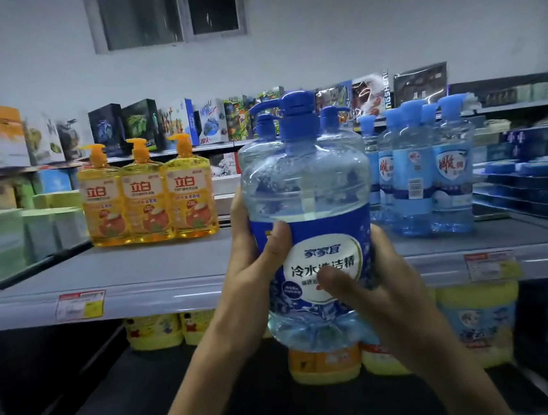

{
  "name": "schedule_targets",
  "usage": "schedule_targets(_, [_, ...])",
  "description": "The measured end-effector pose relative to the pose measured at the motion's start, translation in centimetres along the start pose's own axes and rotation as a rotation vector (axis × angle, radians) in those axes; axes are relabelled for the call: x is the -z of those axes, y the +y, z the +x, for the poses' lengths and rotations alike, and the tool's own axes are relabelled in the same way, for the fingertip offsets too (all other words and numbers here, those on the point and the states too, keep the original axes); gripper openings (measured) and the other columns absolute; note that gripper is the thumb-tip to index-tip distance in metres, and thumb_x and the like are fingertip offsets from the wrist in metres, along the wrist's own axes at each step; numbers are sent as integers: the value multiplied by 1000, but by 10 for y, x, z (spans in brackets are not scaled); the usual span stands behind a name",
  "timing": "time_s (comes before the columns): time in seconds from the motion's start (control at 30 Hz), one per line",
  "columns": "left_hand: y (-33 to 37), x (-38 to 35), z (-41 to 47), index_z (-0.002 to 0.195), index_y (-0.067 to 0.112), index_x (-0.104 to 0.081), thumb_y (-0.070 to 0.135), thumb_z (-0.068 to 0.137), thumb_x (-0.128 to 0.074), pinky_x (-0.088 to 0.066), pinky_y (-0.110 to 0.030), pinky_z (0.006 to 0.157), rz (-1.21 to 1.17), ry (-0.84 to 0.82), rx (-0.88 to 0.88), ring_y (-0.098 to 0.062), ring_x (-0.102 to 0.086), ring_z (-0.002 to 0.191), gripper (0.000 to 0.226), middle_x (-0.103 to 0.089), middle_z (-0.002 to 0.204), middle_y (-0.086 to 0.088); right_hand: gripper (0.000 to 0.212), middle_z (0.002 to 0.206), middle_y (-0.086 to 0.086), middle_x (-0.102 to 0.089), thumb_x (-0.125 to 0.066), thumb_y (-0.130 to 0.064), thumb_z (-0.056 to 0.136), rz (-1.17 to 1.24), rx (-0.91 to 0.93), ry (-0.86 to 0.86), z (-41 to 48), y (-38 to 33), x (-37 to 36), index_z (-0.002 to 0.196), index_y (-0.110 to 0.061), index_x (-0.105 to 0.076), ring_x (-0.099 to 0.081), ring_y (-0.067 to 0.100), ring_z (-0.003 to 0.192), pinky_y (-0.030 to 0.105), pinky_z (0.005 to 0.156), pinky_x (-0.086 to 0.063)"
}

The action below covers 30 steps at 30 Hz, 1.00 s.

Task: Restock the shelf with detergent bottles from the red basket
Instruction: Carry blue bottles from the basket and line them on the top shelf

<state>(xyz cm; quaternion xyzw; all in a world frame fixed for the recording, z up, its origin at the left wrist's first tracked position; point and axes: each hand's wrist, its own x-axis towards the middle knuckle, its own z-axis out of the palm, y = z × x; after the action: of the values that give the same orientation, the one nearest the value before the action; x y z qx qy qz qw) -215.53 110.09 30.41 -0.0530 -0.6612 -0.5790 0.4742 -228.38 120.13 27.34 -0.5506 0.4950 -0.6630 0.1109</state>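
Stock on the grey metal shelf (pixel 172 277) is found incomplete. A large clear plastic pump bottle with blue label (pixel 307 184), partly filled with pale liquid, is held upright before the shelf's front edge, clasped by the left hand (pixel 254 262) and right hand (pixel 381 290). It should be set level between the three yellow bottles (pixel 145 193) and the pale blue bottles (pixel 429 169).

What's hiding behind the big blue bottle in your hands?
Two more blue pump tops peek out behind the big blue bottle. The bottles under them are mostly covered, and so is that bit of the grey shelf.
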Motion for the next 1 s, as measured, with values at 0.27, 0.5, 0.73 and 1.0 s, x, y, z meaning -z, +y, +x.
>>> schedule_targets(0.27, [-12, 24, 61, 149, 25, -28, 28, 92, -63, -58, -35, 80, -6, 12, -169, -28, -65, 115, 68, -61, 133, -7, 59, 107, -4, -75, -77, -40, 75, 3, 140, -17, 65, 12, -4, 124, -22, -50, -75, 14, 94, 30, 73, -62])
schedule_targets(0.5, [-22, 45, 101, 154, 27, -14, 23, 91, -56, -57, -35, 84, -10, -106, -178, -24, -64, 118, 76, -56, 139, -4, 69, 114, -1, -73, -79, -45, 71, -21, 148, 24, 107, 28, -5, 127, -23, -47, -73, 22, 103, 45, 82, -61])
schedule_targets(0.73, [-53, 67, 115, 154, 27, -14, 8, 94, -44, -56, -33, 88, 41, -134, -103, -18, -62, 121, 70, -60, 136, 9, 64, 118, -2, -72, -80, -36, 76, -40, 74, -16, 118, 54, -6, 129, -24, -46, -72, 19, 107, 45, 85, -61])
schedule_targets(1.0, [-56, 70, 115, 151, 40, -19, 29, 97, -54, -60, -38, 81, 36, -114, 67, -25, -69, 109, 65, -66, 127, -3, 68, 106, -23, -72, -66, -78, 66, -240, 14, -9, 117, 52, -6, 118, -38, -50, -71, -2, 93, 15, 74, -56])
